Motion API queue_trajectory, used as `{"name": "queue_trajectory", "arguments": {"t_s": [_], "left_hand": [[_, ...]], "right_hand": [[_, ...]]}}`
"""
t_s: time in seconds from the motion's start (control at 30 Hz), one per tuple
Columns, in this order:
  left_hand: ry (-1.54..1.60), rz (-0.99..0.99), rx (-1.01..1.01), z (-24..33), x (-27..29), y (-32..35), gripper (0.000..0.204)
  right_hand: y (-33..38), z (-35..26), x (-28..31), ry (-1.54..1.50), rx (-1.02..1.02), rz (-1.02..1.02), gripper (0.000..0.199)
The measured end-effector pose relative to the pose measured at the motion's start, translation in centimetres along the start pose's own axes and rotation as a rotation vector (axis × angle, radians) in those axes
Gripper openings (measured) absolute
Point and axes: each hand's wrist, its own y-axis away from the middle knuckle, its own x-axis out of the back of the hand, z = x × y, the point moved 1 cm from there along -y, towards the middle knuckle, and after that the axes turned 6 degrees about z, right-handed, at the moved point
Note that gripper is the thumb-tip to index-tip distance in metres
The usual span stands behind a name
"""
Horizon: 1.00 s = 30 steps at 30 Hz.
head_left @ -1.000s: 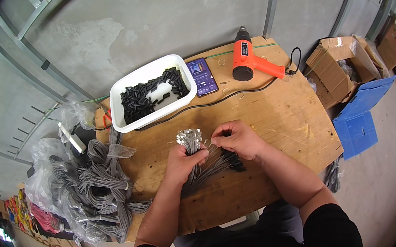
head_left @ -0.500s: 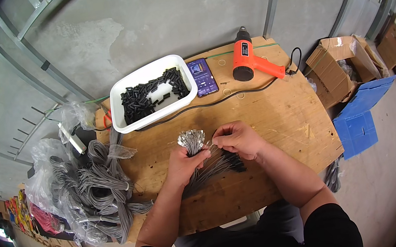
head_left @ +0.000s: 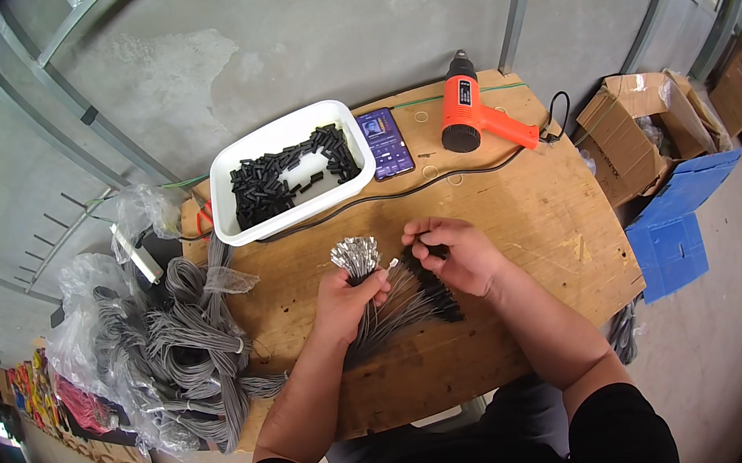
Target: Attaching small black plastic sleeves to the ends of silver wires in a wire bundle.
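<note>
My left hand (head_left: 349,302) is closed round a bundle of thin grey wires. Their bright metal terminals (head_left: 356,257) stick up above the fist. One wire's terminal (head_left: 393,263) stands apart, just right of my left thumb. My right hand (head_left: 457,256) is a short way to the right, fingers curled and thumb bent in. Between its fingers a small black sleeve (head_left: 434,249) shows in part. Below that hand, black sleeves (head_left: 441,299) sit in a row on wires fanning out over the wooden table (head_left: 540,237).
A white tub (head_left: 229,222) of loose black sleeves stands at the back, beside a lit phone (head_left: 388,143). Right of these lies an orange heat gun (head_left: 465,111), its black cord crossing the table. Coiled grey wires (head_left: 188,335) and plastic bags fill the left. Cardboard boxes (head_left: 626,137) stand at right.
My right hand has drawn back to the right from the single wire's terminal, and its fingers have loosened from their pinch there. My left hand keeps its grip on the bundle.
</note>
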Motion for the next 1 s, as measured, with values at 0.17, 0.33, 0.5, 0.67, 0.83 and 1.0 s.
{"name": "queue_trajectory", "arguments": {"t_s": [0.17,0.33,0.5,0.67,0.83,1.0], "left_hand": [[0.048,0.018,0.009,0.1,0.2,-0.3,0.012],[0.075,-0.068,-0.007,0.2,0.6,-0.2,0.014],[0.096,-0.103,-0.039,0.2,0.7,-0.3,0.015],[0.065,-0.117,-0.054,0.3,0.9,-0.1,0.016],[0.069,-0.124,-0.053,0.3,0.7,-0.1,0.016],[0.055,-0.117,-0.054,0.3,0.5,-0.2,0.016]], "right_hand": [[0.0,-0.1,-0.4,-0.019,0.04,0.103,0.02],[-0.1,-0.3,-0.5,0.012,-0.012,0.018,0.018],[-0.7,-0.2,0.8,-0.249,-0.109,0.0,0.028],[-0.7,-0.8,0.9,-0.215,-0.036,0.091,0.032],[-0.8,-0.5,0.6,-0.168,-0.009,0.1,0.032],[-0.5,-0.4,0.0,0.075,0.096,0.098,0.03]]}}
